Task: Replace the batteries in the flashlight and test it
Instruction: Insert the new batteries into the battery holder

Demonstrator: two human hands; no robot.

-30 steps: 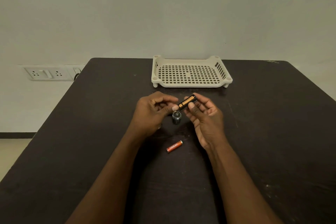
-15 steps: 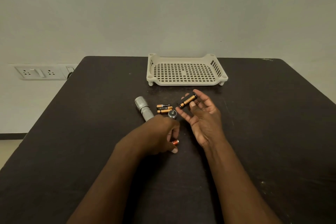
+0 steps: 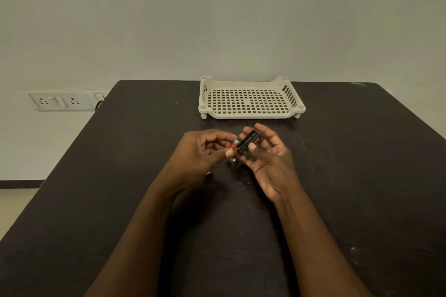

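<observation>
One dark table (image 3: 337,200), filling the near and middle scene, scuffed with pale specks on the right. One cream perforated tray (image 3: 251,113) at the far edge, standing on short legs, four corner posts showing. One white socket panel (image 3: 60,102) on the wall, far left, with two outlets and a switch between them; a smaller plate just right of it at the table's corner.

Two bare forearms reaching in from the near edge, two hands meeting over the middle of the table, near side of the tray.

Right hand (image 3: 268,159): palm up, fingers curled round one black battery holder (image 3: 246,144), thumb pressed on its near side, holder tilted with its far end up to the right. One orange strip visible in the holder at its far end, likely a battery already seated; count of cells inside not clear.

Left hand (image 3: 205,152): fingers curled, thumb and fingertips pinching one orange-red battery (image 3: 233,146), its metal tip pointing up and touching the holder's left end.

One small round metal cap (image 3: 232,161) on the table just below the two hands, near side, partly hidden by the thumb. One small glint under the left hand's wrist, too hidden to name. Flashlight body out of sight.
</observation>
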